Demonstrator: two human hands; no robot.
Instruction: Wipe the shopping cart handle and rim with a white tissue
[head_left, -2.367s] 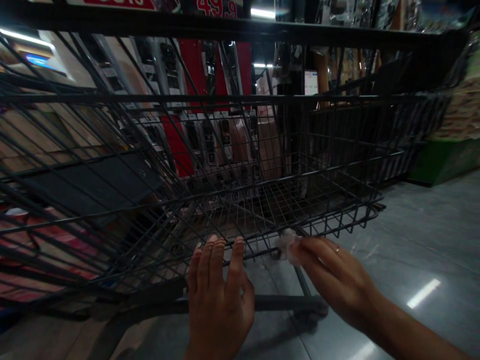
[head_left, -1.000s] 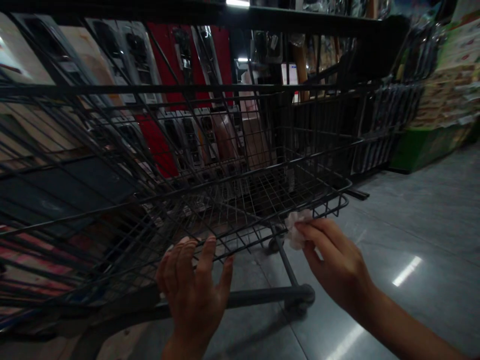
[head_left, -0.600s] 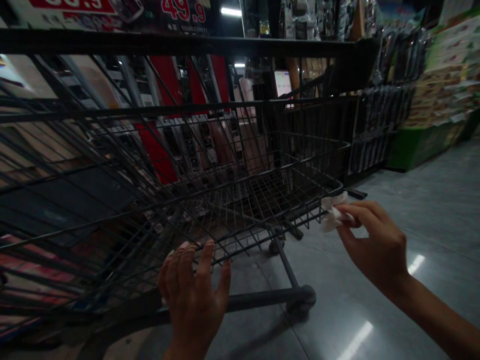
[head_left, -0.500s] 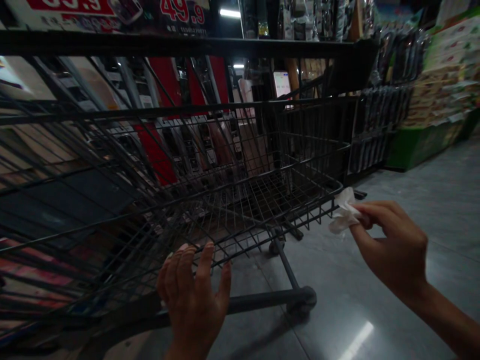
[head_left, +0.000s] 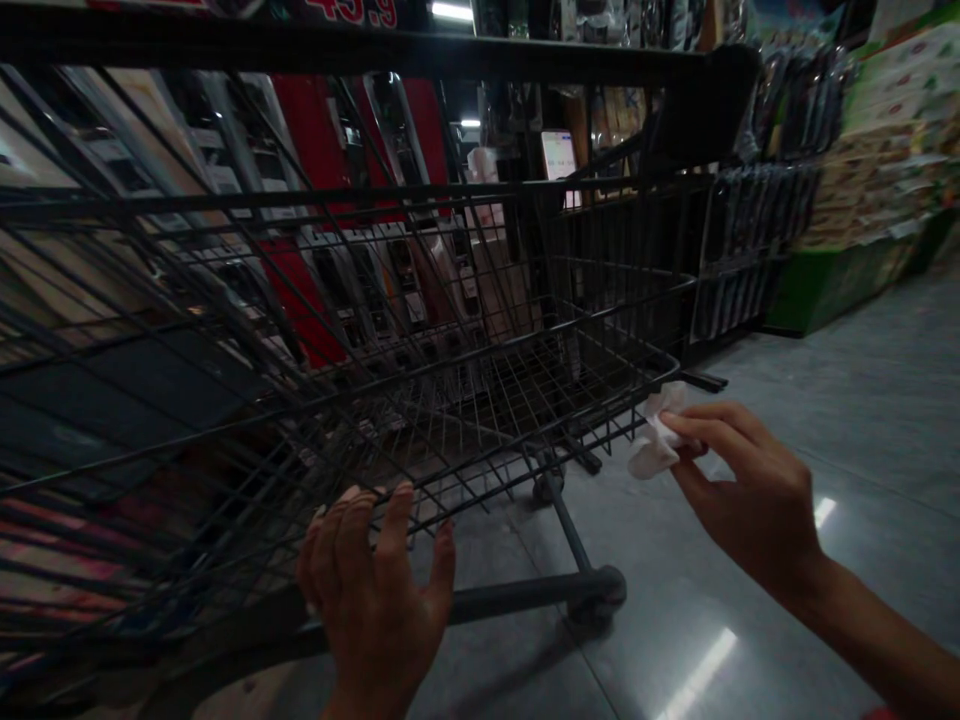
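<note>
A dark wire shopping cart [head_left: 480, 360] fills most of the view. My left hand [head_left: 379, 590] is at the lower edge of its basket, fingers bent over the wires and the thumb standing apart. What the fingertips do behind the wires is partly hidden. On the right, my right hand [head_left: 750, 480] pinches a crumpled white tissue [head_left: 656, 435] between thumb and fingers. The tissue is close to the basket's lower right corner; whether it touches the wire I cannot tell.
Beneath the basket runs the cart's frame bar [head_left: 525, 595], with a wheel [head_left: 596, 595] at its end. Behind the cart stand shelves of packaged goods [head_left: 405, 270] and a lit phone screen [head_left: 559, 160]. A green display stand [head_left: 817, 290] is on the right, above the grey floor [head_left: 862, 420].
My right hand with the tissue has shifted left in the view. The cart and background sit slightly higher and further left; my left hand stays at the basket edge.
</note>
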